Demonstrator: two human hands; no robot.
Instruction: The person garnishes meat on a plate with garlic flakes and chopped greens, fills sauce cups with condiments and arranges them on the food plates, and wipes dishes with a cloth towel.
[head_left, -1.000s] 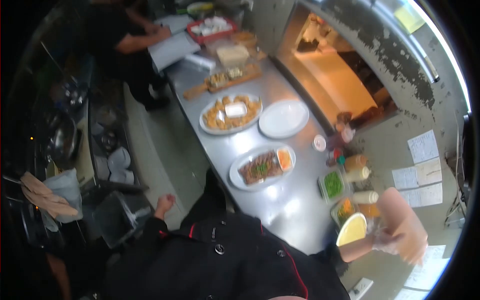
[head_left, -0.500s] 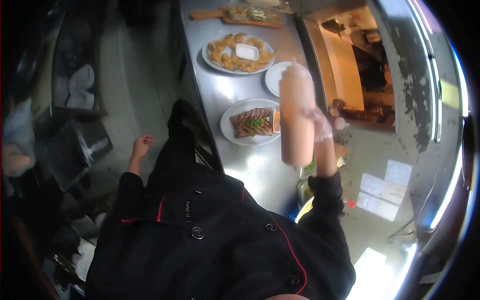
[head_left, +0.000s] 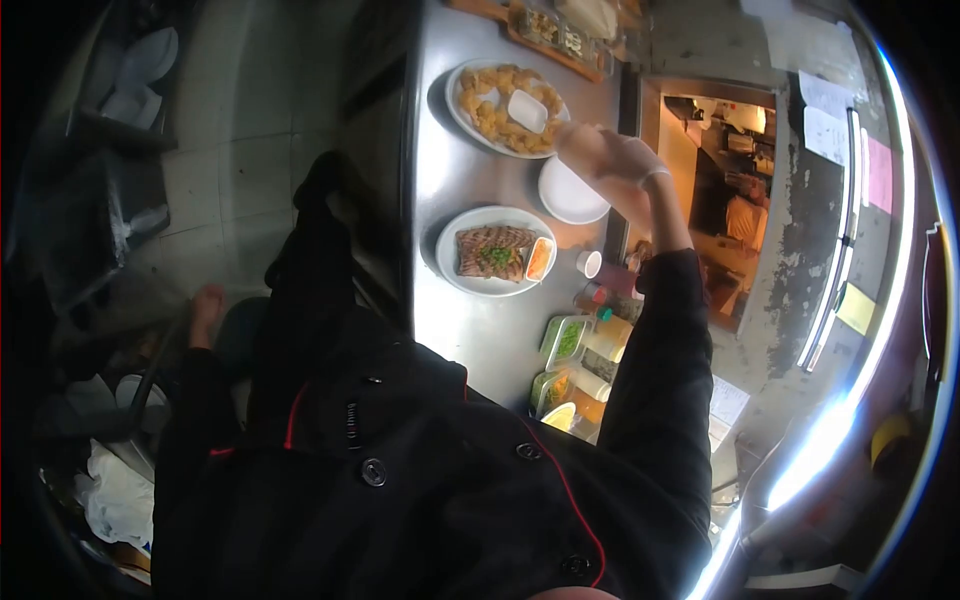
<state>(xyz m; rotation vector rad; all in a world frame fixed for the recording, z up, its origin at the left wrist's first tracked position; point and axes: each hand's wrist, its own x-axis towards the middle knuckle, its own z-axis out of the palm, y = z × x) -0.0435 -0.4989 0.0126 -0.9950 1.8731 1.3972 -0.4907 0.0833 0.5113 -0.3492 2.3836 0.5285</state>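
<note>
My right hand (head_left: 635, 165), in a clear glove, is wrapped round a squeeze bottle (head_left: 585, 152) of pale orange sauce. The bottle is tilted, its tip near the right edge of an oval plate of fried pieces (head_left: 484, 118) with a white dish (head_left: 527, 112) in it. Partly under the bottle in view is a white plate (head_left: 572, 192). Nearer me stands a plate of sliced meat (head_left: 488, 252) with green garnish and a small dish of orange food (head_left: 539, 259). My left hand (head_left: 207, 303) hangs low at the left, blurred, its fingers not clear.
Tubs of chopped greens (head_left: 567, 340) and other garnish (head_left: 549, 391), sauce bottles and a small cup (head_left: 589, 264) line the steel counter's (head_left: 440, 180) right side. A wooden board (head_left: 560, 42) lies at the far end. A pass-through window (head_left: 690, 200) opens in the wall.
The bottle has moved from the right over the counter to the fried pieces' plate and tipped over. My left hand has moved left and down in view. The view has turned.
</note>
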